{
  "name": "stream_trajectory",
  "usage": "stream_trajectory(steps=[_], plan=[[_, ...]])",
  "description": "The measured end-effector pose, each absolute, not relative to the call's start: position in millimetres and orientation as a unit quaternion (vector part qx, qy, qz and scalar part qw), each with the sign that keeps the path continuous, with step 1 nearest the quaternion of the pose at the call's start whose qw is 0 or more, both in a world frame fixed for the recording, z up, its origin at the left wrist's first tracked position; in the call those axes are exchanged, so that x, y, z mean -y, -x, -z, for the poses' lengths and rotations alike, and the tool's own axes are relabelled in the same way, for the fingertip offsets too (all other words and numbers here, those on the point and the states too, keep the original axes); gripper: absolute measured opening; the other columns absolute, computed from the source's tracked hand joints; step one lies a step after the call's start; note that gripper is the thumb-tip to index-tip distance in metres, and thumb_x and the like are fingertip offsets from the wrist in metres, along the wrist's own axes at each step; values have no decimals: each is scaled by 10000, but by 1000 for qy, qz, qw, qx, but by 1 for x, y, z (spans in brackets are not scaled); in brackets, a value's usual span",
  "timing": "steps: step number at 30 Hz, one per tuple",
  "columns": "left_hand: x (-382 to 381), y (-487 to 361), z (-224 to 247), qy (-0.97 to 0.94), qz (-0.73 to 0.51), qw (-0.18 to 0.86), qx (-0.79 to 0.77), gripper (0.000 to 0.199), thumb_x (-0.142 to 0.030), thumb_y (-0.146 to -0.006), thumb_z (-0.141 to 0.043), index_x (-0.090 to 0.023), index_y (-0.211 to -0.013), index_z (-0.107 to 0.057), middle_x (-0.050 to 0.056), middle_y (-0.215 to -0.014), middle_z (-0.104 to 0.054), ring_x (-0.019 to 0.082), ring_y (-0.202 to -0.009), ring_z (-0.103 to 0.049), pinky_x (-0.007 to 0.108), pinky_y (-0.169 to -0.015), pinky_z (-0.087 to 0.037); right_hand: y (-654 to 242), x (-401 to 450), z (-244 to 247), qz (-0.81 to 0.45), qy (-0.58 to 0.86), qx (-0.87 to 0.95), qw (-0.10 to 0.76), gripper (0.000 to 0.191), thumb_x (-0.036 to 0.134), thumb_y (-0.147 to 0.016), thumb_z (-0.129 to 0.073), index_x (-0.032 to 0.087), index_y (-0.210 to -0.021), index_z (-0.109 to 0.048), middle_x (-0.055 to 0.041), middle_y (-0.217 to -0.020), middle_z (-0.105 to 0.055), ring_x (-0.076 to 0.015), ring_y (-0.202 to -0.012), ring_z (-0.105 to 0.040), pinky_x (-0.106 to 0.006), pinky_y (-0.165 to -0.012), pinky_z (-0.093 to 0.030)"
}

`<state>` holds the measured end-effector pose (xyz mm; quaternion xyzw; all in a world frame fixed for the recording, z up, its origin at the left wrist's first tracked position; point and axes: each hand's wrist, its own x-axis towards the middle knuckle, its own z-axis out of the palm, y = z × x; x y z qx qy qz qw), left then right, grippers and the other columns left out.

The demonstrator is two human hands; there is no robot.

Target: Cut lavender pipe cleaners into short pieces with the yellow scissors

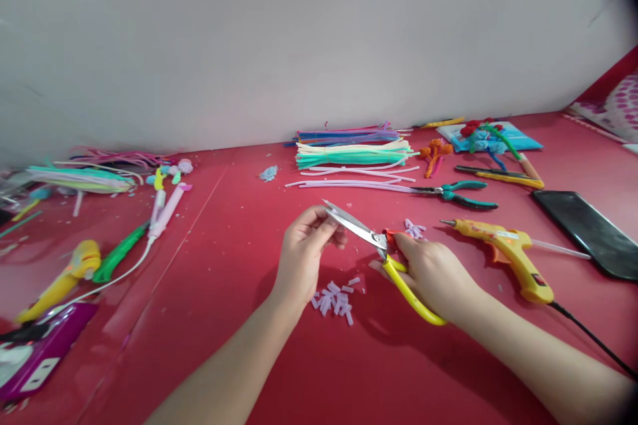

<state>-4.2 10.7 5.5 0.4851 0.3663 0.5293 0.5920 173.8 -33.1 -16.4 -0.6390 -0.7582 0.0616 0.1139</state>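
Observation:
My right hand [431, 269] grips a pair of scissors [359, 229] with yellow and orange handles, blades pointing up and left. At the blade tips, my left hand [306, 242] is closed in a pinch on a short lavender pipe cleaner piece, mostly hidden by fingers and blades. Below, between my forearms, lies a loose pile of cut lavender pipe cleaner pieces [335, 300]. A smaller cluster of lavender bits [413, 229] rests just beyond my right hand.
Bundled pipe cleaners [353, 154] lie at the back, near green-handled pliers [456, 192]. To the right are a yellow glue gun [503, 249] with a cord and a black phone [588, 232]. Leftward sit a pink glue gun [167, 212], a green tool [119, 254] and a purple phone [54, 352].

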Motion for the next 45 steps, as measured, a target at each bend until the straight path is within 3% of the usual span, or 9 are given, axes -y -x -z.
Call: stream_trajectory(steps=[21,28,32,37,45], plan=[[-10,5,-8,-478,-527,599,-368,87,-210,-736,-506,-140,-767,-548,9,-654,-532,88,-577,-507,228,-559,-422,-176,31,16,-56,647,752,108,358,536,-744,-330,201,-633,-387,13,-472,-451,-103,-409,-402,-219,-425,-165],[-11,5,-5,-466,-503,626,-370,108,-241,-745,-495,-140,-780,-512,11,-671,-518,91,-589,-507,229,-571,-420,-176,29,7,-86,689,708,125,336,542,-698,-397,208,-671,-413,10,-520,-496,-126,-470,-466,-216,-444,-221],[-9,2,-5,-474,-440,665,-373,145,-274,-735,-504,-136,-778,-516,23,-680,-524,96,-566,-509,226,-540,-415,-175,27,8,-174,677,694,172,278,469,-717,-406,202,-637,-420,14,-529,-500,-113,-484,-454,-212,-454,-256],[-1,-4,-6,-520,-321,707,-358,179,-310,-736,-497,-134,-731,-533,19,-635,-524,90,-515,-507,221,-514,-411,-169,30,-2,-327,616,653,296,195,367,-734,-402,191,-731,-486,28,-588,-504,-93,-529,-447,-199,-494,-328],[5,-6,-8,-531,-238,731,-356,176,-315,-712,-526,-141,-694,-545,6,-594,-519,84,-493,-506,214,-497,-411,-170,36,-10,-473,572,584,328,190,346,-723,-408,178,-654,-466,66,-431,-383,-68,-403,-386,-194,-446,-344]])
